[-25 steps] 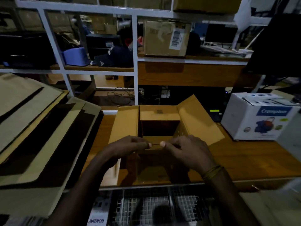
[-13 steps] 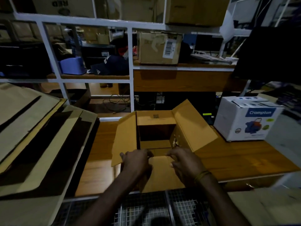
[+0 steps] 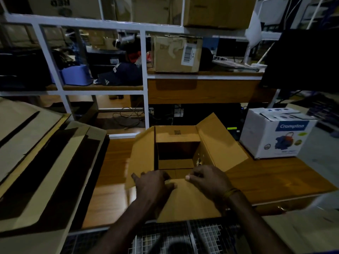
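Observation:
An open brown cardboard box (image 3: 177, 138) stands on the wooden table (image 3: 275, 182), its flaps spread to the left, right and back. Its near flap (image 3: 189, 202) hangs down toward me over the table edge. My left hand (image 3: 154, 184) lies on the box's near left corner, fingers spread over the left flap and thumb on the near flap. My right hand (image 3: 207, 178) grips the near rim at the right, fingers curled over the edge. The box's inside looks dark and bare.
A white Crompton carton (image 3: 275, 136) sits at the table's right. Flat cardboard sheets (image 3: 42, 162) are stacked on the left. A white-framed shelf (image 3: 145, 79) behind holds a taped brown box (image 3: 176, 54), a cap and a blue tub. Wire mesh lies below the table's front edge.
The near flap, held up at the box's opening a second ago, now folds down toward me. Both hands have shifted slightly apart along the near rim, and the view has drawn back.

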Tool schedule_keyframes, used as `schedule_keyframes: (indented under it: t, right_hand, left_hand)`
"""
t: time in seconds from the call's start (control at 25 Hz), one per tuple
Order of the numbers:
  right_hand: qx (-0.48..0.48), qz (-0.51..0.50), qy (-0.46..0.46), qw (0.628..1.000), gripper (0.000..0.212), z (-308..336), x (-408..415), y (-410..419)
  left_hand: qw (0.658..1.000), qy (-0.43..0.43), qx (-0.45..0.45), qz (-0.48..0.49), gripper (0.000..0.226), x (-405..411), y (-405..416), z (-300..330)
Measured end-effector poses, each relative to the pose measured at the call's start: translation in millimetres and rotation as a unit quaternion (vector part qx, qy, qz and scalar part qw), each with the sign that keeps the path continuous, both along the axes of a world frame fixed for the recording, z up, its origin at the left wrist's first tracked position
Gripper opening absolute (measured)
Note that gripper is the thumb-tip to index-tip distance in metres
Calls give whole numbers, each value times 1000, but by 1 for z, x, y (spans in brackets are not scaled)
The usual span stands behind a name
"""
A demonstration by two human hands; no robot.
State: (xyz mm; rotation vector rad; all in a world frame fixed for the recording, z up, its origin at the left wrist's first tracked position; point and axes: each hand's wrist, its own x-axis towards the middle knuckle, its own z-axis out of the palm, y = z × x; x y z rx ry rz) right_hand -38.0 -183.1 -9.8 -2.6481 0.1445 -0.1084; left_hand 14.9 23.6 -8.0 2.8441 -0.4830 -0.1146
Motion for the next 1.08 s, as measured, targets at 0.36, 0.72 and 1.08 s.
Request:
schedule_keyframes:
  t: [0.36,0.72,1.08]
  right_hand:
    - [-93,45,119,987,60,1,76,-29]
    - [-202,49,202,957,56,4,157,-55]
    - [-121,9,21,992,75,-6,182,-68]
  left_hand:
    - [994,58,84,-32,75,69,-26,-11]
    - [982,5,174,-69,65,158,-57,-16]
    - [993,1,117,-2,90,171,-88,-2]
